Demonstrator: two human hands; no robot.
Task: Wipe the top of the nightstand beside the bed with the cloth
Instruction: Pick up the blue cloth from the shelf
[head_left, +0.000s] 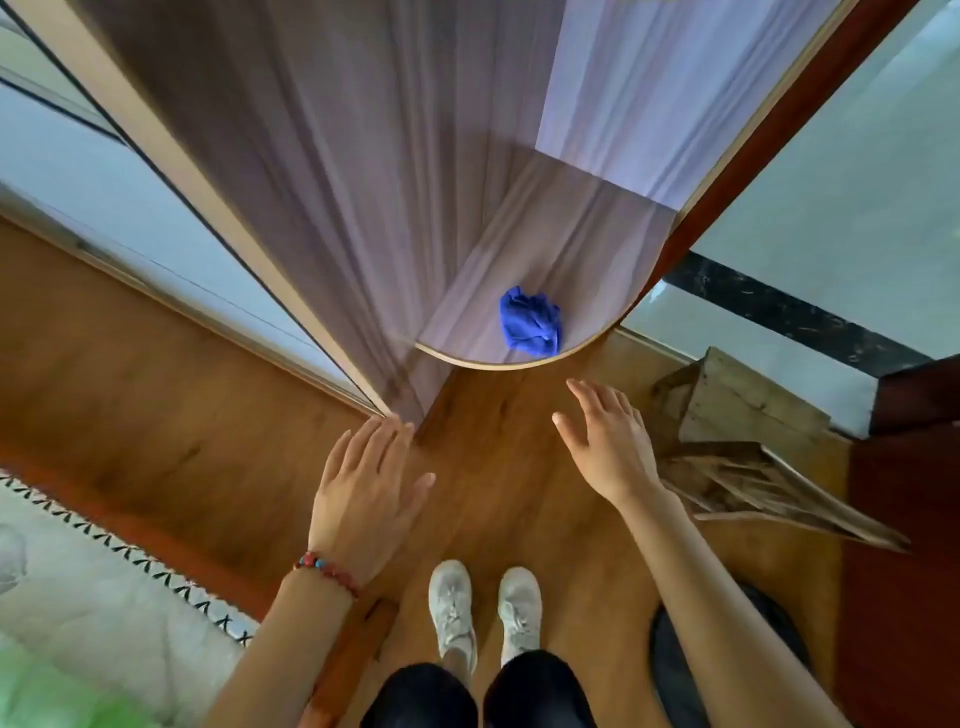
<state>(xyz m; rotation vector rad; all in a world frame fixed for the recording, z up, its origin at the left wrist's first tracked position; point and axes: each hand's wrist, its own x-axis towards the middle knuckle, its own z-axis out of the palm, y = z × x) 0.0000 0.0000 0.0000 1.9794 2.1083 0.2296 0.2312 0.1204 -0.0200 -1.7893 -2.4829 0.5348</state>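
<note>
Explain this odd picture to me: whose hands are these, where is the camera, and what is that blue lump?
No machine here: a person wears a wide-angle camera on the head, looking down past both hands to their white shoes on the wooden floor. The lens bends straight edges. The bare left hand, with a beaded bracelet at the wrist, and the bare right hand are both open, holding nothing. The blue lump is a crumpled blue cloth lying near the rounded front edge of the grey wood-grain nightstand top, not yet picked up.

One crumpled blue cloth (531, 322) near the nightstand top's (571, 249) rounded front edge, two open hands, left hand (363, 491), right hand (610, 441), two white shoes (485, 610), one beaded bracelet (327, 569), what looked like one wooden crate (743, 431).
</note>
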